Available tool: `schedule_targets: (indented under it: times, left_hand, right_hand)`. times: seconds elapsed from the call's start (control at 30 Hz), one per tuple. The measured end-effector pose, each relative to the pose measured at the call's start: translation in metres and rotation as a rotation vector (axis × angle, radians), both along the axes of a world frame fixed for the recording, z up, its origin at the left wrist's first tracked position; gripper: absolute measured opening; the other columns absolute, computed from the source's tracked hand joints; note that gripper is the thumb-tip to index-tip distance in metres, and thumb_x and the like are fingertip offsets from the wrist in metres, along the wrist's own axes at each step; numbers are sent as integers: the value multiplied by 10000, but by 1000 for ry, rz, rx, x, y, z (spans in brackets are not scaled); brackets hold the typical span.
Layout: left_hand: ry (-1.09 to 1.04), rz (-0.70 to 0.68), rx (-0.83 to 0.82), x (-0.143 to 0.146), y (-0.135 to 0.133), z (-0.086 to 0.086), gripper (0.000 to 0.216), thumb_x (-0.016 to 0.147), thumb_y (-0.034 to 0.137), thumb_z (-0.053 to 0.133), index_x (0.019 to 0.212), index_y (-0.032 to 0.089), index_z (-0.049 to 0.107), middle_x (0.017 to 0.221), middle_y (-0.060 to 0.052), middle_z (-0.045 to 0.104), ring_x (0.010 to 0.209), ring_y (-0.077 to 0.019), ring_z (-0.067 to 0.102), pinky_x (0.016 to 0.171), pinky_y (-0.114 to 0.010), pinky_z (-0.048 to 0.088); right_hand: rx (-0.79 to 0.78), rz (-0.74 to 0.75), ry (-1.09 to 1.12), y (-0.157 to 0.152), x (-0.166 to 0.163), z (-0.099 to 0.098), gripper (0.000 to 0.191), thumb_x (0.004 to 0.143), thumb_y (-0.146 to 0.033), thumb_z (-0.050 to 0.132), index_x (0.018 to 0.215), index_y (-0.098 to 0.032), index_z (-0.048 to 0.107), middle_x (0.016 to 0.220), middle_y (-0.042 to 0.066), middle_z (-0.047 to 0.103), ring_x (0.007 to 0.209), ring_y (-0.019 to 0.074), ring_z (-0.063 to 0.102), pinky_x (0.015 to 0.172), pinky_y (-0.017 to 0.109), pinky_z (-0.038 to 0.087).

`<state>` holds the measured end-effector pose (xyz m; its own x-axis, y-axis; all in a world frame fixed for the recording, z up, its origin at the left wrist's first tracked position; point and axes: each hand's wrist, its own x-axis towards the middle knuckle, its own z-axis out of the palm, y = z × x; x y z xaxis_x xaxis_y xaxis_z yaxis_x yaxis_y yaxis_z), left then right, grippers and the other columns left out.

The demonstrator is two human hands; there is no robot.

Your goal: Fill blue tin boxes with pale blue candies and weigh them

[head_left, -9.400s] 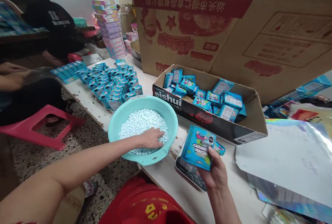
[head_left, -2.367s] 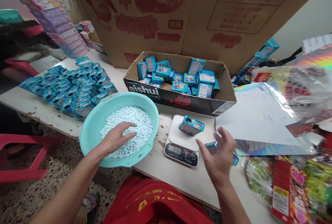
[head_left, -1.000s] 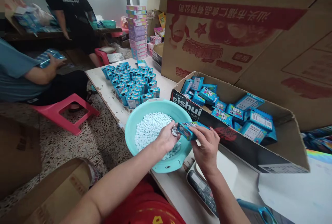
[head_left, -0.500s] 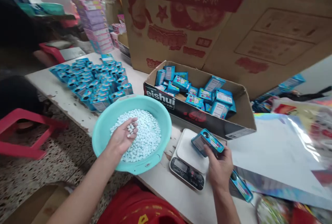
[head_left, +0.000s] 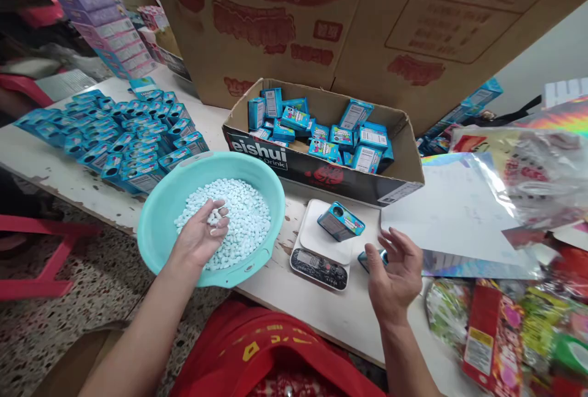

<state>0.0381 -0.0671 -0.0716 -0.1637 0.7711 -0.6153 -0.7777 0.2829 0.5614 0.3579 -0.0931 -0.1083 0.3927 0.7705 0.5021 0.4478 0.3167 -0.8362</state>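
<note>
My left hand [head_left: 197, 241] is palm up over the turquoise basin [head_left: 154, 225], its curled fingers closed around a few small white candies [head_left: 214, 218]. A heap of the same pale candies [head_left: 243, 228] covers the basin's bottom. On the white digital scale [head_left: 320, 269] sits a small blue candy box [head_left: 340, 222] with a round hole in its upper face. My right hand [head_left: 395, 274], fingers apart and nothing in it, is just right of the scale. Another blue box [head_left: 364, 261] lies there, partly hidden behind the right thumb.
Behind the scale, an open carton [head_left: 321, 173] contains several closed blue boxes. Rows of blue boxes with holes [head_left: 119, 139] stand at the left. A large cardboard box [head_left: 349, 29] walls off the back. White sheets [head_left: 463, 219] and candy bags [head_left: 542, 317] lie to the right.
My right hand has let go of the blue box, which now rests on the scale, and has opened. The left hand still holds candies over the basin. The camera view has shifted.
</note>
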Motion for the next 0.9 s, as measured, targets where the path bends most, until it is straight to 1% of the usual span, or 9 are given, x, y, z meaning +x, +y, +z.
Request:
schedule_targets:
  times: [0.1,0.2,0.3,0.4,0.5,0.6,0.77,0.83,0.9]
  left_hand:
    - [1,-10,0,1,0,-3,210,900,97,364,854,113,569,666,-21,497,461,-50,442,329,-104,339]
    - [15,-60,30,2,-1,-4,209,887,68,367,878,115,571,627,-1,476,435,-50,430,312,-105,319]
    - [25,-117,58,2,-3,-2,205,901,105,375,832,123,567,564,25,427,385,-46,376,286,-108,283]
    - [54,-137,51,0,-3,0,208,913,201,412,786,127,560,571,23,432,385,-44,372,275,-107,275]
    - [95,-189,45,-3,-1,1,146,885,181,467,793,124,564,594,19,454,393,-41,385,267,-100,262]
    - [131,-287,67,-3,3,2,100,858,154,510,785,120,568,543,41,413,366,-34,353,265,-97,238]
    - [230,-404,93,9,16,11,220,811,302,619,703,127,542,500,55,386,358,-23,318,294,-102,203]
    - [320,-487,125,19,22,17,255,784,350,646,699,131,544,478,65,368,356,-20,291,313,-110,186]
    - [447,-615,181,33,28,23,257,772,375,647,723,139,558,449,83,325,349,-19,236,330,-126,147]
  right_hand:
    - [0,-76,-20,-8,10,6,358,729,-282,709,1048,-197,570,1049,72,547,992,223,578,867,453,502]
    - [19,-159,-46,-15,23,8,333,718,-273,723,1014,-181,601,993,69,577,941,223,594,850,461,506]
    - [46,-231,-93,-20,40,8,324,705,-258,738,995,-164,630,962,71,593,897,222,603,837,467,507]
    - [37,-306,-122,-25,56,5,328,701,-275,744,989,-153,646,951,74,601,891,231,605,834,474,509]
    - [13,-364,-103,-30,69,0,344,705,-302,742,996,-144,650,947,75,607,897,238,610,846,473,506]
    - [-35,-401,-62,-35,78,-9,365,712,-349,733,1000,-140,650,947,79,618,890,237,618,857,462,499]
    - [-215,-404,72,-44,84,-20,436,748,-495,659,1012,-149,634,938,81,633,862,224,615,859,442,478]
    - [-271,-392,140,-46,85,-24,452,765,-534,618,1009,-154,624,941,74,630,884,219,602,877,435,462]
    - [-305,-371,227,-47,87,-28,459,774,-564,589,986,-158,615,949,66,622,877,205,595,882,431,454]
